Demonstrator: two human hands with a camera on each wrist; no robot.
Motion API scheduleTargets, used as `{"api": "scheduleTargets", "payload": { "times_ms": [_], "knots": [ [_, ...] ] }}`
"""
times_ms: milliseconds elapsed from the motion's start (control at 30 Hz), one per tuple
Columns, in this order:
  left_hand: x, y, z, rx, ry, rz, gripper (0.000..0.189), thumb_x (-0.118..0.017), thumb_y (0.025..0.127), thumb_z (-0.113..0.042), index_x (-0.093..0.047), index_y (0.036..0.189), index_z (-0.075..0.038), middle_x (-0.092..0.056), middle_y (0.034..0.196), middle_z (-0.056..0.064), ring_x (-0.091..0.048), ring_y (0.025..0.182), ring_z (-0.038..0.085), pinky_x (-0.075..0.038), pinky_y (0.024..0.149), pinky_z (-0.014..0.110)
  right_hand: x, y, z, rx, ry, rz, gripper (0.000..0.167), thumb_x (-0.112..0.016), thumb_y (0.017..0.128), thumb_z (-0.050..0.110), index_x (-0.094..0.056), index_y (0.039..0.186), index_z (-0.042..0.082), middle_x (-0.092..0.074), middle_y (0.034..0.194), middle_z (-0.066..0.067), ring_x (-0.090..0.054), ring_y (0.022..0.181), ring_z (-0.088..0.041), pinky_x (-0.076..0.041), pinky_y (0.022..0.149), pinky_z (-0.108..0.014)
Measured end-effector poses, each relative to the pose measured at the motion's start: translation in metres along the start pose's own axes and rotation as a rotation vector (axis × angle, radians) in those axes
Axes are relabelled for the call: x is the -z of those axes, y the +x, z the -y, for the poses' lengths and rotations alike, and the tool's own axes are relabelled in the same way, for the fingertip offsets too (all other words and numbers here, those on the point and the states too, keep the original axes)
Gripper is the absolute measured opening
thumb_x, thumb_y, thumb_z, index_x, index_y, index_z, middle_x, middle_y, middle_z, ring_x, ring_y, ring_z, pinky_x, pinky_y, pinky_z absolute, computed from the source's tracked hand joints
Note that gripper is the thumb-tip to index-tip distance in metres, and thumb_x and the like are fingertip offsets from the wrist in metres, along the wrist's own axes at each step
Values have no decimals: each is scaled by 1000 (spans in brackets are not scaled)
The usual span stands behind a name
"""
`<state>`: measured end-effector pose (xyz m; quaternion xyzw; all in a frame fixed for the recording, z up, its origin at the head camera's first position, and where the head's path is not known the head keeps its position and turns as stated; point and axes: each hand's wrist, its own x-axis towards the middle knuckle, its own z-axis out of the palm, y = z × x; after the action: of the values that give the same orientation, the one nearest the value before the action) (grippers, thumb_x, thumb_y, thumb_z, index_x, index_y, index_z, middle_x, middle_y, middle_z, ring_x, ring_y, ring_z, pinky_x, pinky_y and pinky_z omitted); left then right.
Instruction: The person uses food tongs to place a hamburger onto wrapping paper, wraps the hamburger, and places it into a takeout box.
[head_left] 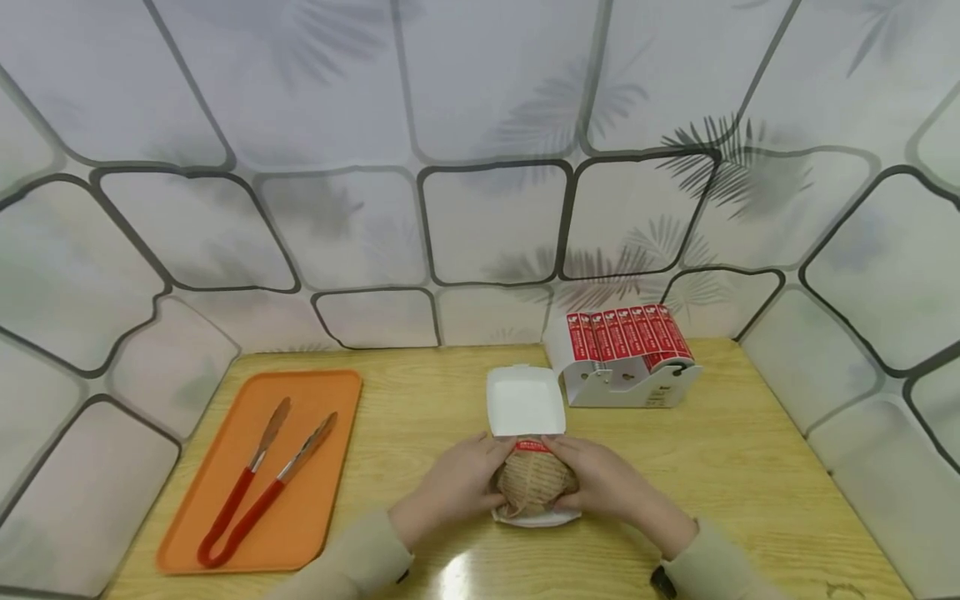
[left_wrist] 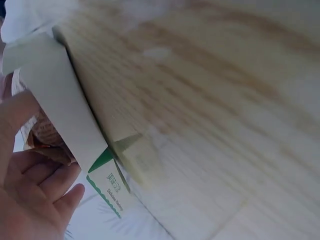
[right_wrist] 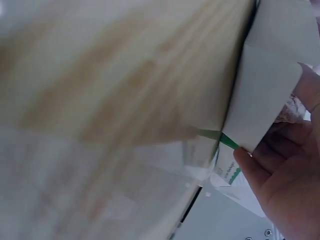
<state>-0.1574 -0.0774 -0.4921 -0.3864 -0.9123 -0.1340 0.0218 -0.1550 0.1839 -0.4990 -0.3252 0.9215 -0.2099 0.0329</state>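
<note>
A burger (head_left: pixel 534 483) wrapped in brown printed paper, with a red label, sits at the open white burger box (head_left: pixel 527 404), whose lid stands back behind it. My left hand (head_left: pixel 467 477) grips the burger's left side and my right hand (head_left: pixel 600 481) its right side, thumbs toward me. In the left wrist view, fingers reach over the box's side wall (left_wrist: pixel 65 105) to the brown wrapper (left_wrist: pixel 47 132). From the right wrist, fingers of the other hand curl at the box wall (right_wrist: pixel 260 95), one fingertip right at its green-marked corner; the wrapper is mostly hidden there.
On the left of the wooden table (head_left: pixel 420 383) lies an orange tray (head_left: pixel 322 500) with red-handled tongs (head_left: pixel 258 492) on it. A white dispenser box (head_left: pixel 622 392) holding several red packets (head_left: pixel 630 333) stands behind and right of the burger box. Patterned walls (head_left: pixel 495 221) enclose the table.
</note>
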Motion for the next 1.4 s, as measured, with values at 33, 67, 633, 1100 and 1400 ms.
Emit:
{"api": "scheduleTargets", "payload": {
  "times_ms": [33,67,633,1100,1400],
  "knots": [
    [0,-1,-1,-3,43,-12,84,-91,85,-38,-56,151,-1,-69,144,10,-70,128,26,-58,112,41,-2,0,0,-5,5,-6,92,-98,74,24,-55,147,-10,-67,143,-21,-67,129,-40,-56,110,-56],
    [0,-2,-2,-5,83,-25,82,-91,84,-39,-58,149,-1,-70,143,10,-70,126,26,-58,112,41,-3,0,0,-9,11,-11,92,-98,74,24,-55,147,-10,-67,143,-20,-68,129,-40,-56,110,-56],
    [7,-10,-3,129,-4,68,101,-99,71,-44,-56,148,5,-78,125,14,-78,105,24,-65,95,36,-6,10,7,-9,31,15,93,-97,76,32,-55,149,-6,-68,144,-16,-69,128,-36,-56,110,-55],
    [-6,-11,-4,64,83,-94,81,-97,73,-36,-62,137,1,-79,109,6,-74,85,15,-64,84,31,-5,17,12,24,-36,-19,88,-99,72,24,-59,144,-7,-74,134,-15,-73,119,-33,-60,105,-52],
    [-4,-12,-4,48,96,-104,78,-97,74,-37,-63,134,-1,-78,112,6,-73,89,16,-62,87,31,-8,18,11,44,-45,-47,81,-100,71,26,-64,140,4,-76,129,-9,-74,115,-27,-61,103,-50]
  ]
}}
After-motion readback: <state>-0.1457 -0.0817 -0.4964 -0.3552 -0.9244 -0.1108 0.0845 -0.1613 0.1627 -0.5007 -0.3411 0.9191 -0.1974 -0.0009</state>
